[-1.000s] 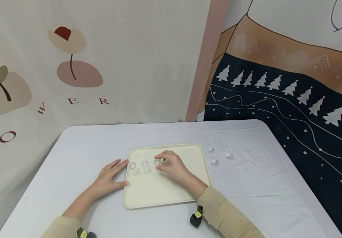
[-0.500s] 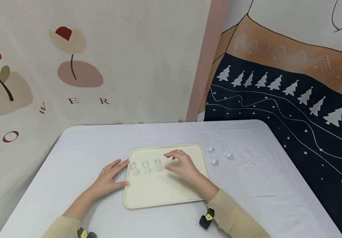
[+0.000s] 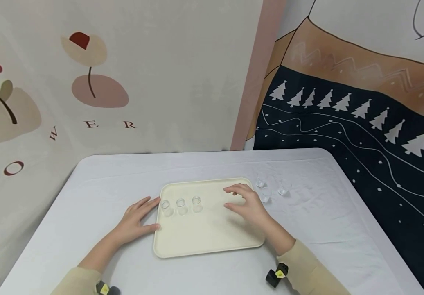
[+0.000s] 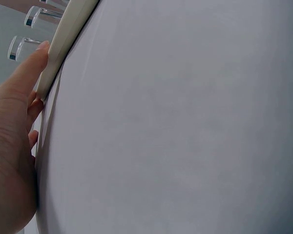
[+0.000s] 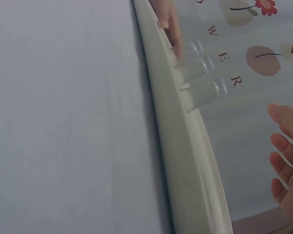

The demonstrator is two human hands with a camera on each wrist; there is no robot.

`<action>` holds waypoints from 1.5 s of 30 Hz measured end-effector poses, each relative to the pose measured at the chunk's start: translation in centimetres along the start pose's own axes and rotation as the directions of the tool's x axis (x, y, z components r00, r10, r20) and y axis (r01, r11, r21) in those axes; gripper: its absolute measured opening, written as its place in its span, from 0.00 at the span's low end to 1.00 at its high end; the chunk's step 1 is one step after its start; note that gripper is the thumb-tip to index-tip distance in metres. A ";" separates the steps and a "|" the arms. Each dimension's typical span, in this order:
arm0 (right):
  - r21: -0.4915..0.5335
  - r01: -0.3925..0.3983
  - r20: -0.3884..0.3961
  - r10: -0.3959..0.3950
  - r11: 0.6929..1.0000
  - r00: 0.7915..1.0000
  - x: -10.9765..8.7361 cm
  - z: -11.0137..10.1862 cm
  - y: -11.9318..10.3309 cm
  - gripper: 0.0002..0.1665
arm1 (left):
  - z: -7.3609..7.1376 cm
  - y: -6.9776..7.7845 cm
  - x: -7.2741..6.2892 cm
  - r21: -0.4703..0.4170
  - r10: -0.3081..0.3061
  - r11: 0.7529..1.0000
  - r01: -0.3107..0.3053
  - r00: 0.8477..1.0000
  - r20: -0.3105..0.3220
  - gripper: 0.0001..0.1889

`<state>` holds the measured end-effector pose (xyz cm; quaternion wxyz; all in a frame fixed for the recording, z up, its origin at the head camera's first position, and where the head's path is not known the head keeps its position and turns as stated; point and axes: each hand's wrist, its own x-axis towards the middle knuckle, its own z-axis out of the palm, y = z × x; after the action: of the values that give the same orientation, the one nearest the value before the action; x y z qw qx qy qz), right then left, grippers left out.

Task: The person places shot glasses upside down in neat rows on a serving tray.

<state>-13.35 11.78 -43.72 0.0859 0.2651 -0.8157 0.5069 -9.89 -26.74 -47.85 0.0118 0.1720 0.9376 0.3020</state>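
Note:
Three small clear shot glasses stand in a row on the left part of a cream tray (image 3: 208, 237): the left glass (image 3: 166, 208), the middle glass (image 3: 181, 206) and the right glass (image 3: 197, 204). In the right wrist view, the nearest glass (image 5: 205, 94) has its thick end up. My left hand (image 3: 134, 221) is spread at the tray's left edge, thumb and fingertips at the rim. Above the tray's right part, my right hand (image 3: 249, 205) holds nothing, thumb and fingers apart. Close beyond it are three more glasses on the cloth, including a front glass (image 3: 266, 195).
The other two loose glasses are a back glass (image 3: 260, 182) and a right-hand glass (image 3: 283, 188). A white cloth (image 3: 326, 229) covers the table. Behind it hang a pale flower-print curtain (image 3: 175, 82) and a dark tree-print cloth (image 3: 307, 123).
My right hand has let go of the right glass in the row and moved right across the tray toward the loose glasses. My left hand has stayed at the tray's edge.

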 end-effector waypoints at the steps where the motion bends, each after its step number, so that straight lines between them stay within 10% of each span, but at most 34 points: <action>1: -0.003 0.003 -0.005 -0.003 1.000 1.000 -0.2 -0.4 0.0 0.23 | 0.0 0.0 0.0 0.000 0.003 1.000 -0.003 1.000 -0.001 0.42; 20: -0.172 -0.004 -0.164 -0.024 0.985 0.986 -3.3 -7.3 -0.2 0.28 | 0.1 0.0 0.1 0.019 -0.006 1.000 0.006 1.000 0.003 0.42; 45: -0.287 -0.156 -0.262 0.079 0.945 0.962 -5.0 -13.3 6.6 0.27 | 0.1 0.1 -0.1 0.024 -0.032 0.999 0.032 1.000 0.000 0.43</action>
<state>-14.21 27.39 -44.64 0.1962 0.1338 -0.8815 0.4080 -9.80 -26.64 -47.93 0.0145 0.1573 0.9437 0.2905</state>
